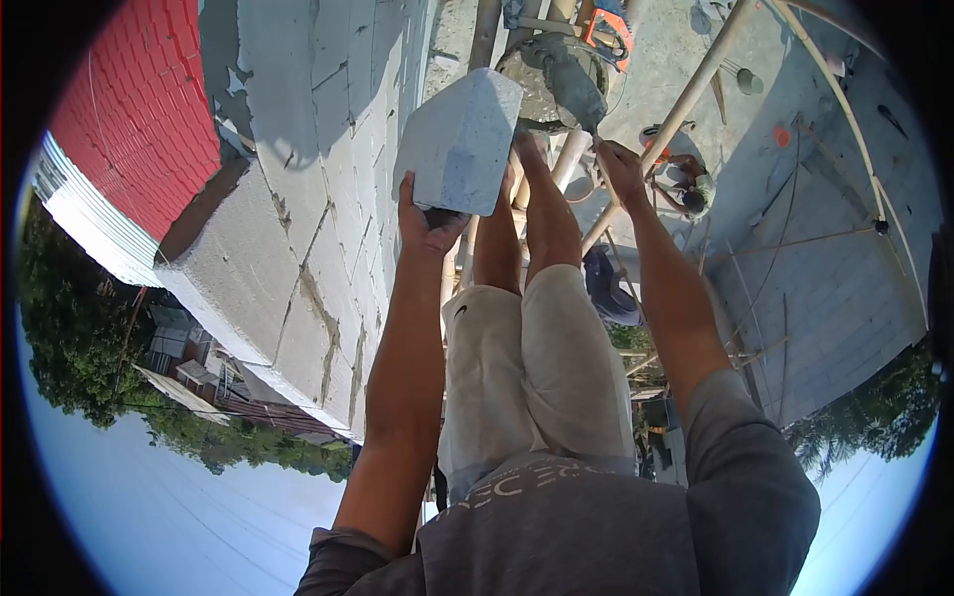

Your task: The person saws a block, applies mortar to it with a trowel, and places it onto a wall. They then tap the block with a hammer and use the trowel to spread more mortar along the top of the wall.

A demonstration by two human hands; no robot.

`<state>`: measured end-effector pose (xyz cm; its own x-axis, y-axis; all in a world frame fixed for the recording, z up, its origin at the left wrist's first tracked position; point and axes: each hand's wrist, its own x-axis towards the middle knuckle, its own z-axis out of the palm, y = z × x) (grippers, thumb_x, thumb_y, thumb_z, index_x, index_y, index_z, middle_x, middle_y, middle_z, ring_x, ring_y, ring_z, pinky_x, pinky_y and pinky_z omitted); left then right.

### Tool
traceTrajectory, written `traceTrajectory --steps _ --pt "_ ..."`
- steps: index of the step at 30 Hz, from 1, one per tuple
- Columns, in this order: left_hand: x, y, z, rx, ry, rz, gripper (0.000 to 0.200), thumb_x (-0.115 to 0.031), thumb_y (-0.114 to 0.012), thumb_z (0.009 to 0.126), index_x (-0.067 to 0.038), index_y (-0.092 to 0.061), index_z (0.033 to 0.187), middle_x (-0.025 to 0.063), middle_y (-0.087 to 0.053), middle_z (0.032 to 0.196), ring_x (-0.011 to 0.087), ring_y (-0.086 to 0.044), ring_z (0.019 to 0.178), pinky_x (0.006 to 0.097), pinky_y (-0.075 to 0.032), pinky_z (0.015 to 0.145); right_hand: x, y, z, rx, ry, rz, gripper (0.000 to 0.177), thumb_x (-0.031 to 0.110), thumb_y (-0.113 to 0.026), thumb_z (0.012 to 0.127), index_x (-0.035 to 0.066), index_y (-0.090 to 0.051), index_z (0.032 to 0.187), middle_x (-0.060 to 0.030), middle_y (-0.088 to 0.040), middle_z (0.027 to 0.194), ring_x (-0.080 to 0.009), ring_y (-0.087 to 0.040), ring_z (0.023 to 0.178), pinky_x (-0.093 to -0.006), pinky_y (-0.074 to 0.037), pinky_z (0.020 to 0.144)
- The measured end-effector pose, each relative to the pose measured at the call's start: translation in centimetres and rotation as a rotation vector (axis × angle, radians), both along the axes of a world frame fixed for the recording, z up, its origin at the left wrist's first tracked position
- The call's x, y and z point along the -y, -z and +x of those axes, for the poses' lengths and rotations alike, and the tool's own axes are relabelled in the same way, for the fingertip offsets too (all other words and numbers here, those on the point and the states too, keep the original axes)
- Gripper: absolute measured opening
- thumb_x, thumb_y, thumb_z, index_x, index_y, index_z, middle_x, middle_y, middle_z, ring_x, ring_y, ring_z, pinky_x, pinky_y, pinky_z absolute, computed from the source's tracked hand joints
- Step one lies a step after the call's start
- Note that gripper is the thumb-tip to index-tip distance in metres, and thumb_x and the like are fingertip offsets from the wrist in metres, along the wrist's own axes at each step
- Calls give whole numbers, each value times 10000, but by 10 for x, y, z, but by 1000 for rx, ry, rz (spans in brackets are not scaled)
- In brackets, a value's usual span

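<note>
My left hand grips a pale grey concrete block from beneath, thumb up along its near side. The block is held tilted beside the block wall. In my right hand, the fingers are wrapped round the handle of a trowel, whose blade is coated with wet grey mortar. The trowel blade overlaps a round tub of mortar beyond my feet. Part of the tub is hidden behind the block.
An orange handsaw lies beside the tub. Bamboo scaffold poles cross on the right. Far below, a person is on the ground. Another block wall stands at right, and a red roof at far left.
</note>
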<state>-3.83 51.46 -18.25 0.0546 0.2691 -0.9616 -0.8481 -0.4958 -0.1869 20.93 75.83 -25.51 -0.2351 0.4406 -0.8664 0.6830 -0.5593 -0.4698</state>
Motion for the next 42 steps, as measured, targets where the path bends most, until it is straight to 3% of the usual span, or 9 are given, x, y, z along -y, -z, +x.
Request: traceTrajectory --steps 8,11,17,19,24,29,32,36,42 --pt "7 -15 -13 -609 812 -502 691 -391 -807 855 -6 -465 1315 197 -540 1329 338 -596 1163 424 -526 946 3 30 -34 536 -527 428 581 588 -638 901 47 -743 1085 -163 -754 961 -319 -736 901 -439 -559 787" --pt "7 -32 -17 -854 1185 -658 810 -304 -903 752 25 -435 1326 193 -595 1249 341 -625 1118 471 -508 973 18 49 -56 413 -398 377 614 605 -619 885 45 -741 1105 -225 -730 1102 -417 -676 1097 -499 -517 911" --pt "14 -41 -18 -1310 1650 -738 849 -271 -924 659 -22 -460 1324 224 -626 1171 400 -637 1102 475 -526 932 23 65 -69 326 -148 72 543 578 -660 888 47 -740 964 -63 -679 758 -170 -645 639 -335 -543 633" --pt "15 -37 -21 -1351 1683 -715 838 -267 -922 658 -30 -468 1321 216 -623 1182 406 -633 1106 479 -524 930 25 55 -48 235 102 -124 521 549 -671 893 37 -759 913 -67 -664 764 -119 -633 751 -320 -504 632" --pt "8 -29 -24 -1528 1743 -647 756 -220 -922 692 -34 -498 1289 182 -641 1156 349 -651 1065 432 -519 913 14 35 4 23 -35 74 379 349 -639 991 5 -678 835 1 -573 684 -88 -506 647 -309 -453 609" --pt "2 -27 -25 -1720 1674 -526 744 -206 -920 699 -34 -514 1298 165 -636 1171 343 -643 1077 437 -520 923 -16 -53 7 -127 -151 218 311 310 -705 946 10 -697 863 -27 -618 688 -105 -563 618 -287 -477 616" --pt "-4 -37 -32 -1743 1647 -404 752 -188 -927 694 -36 -518 1307 158 -636 1188 329 -645 1095 420 -519 932 -37 -105 -6 -284 -407 720 214 177 -833 811 45 -718 934 -123 -714 823 -223 -697 711 -319 -537 674" --pt "-19 -52 -39 -1825 1644 -226 781 -149 -941 674 -43 -524 1326 137 -638 1238 288 -644 1142 397 -519 963 -73 -141 -38 -515 -614 1134 338 198 -904 677 97 -703 929 -72 -702 827 -203 -676 615 -306 -549 544" --pt "-33 -76 -40 -1894 1521 -181 837 -121 -946 662 -34 -500 1365 137 -621 1292 270 -623 1194 394 -503 1017 -86 -122 -39 -592 -619 1292 372 183 -882 624 94 -702 938 -65 -682 870 -220 -678 689 -317 -532 592"
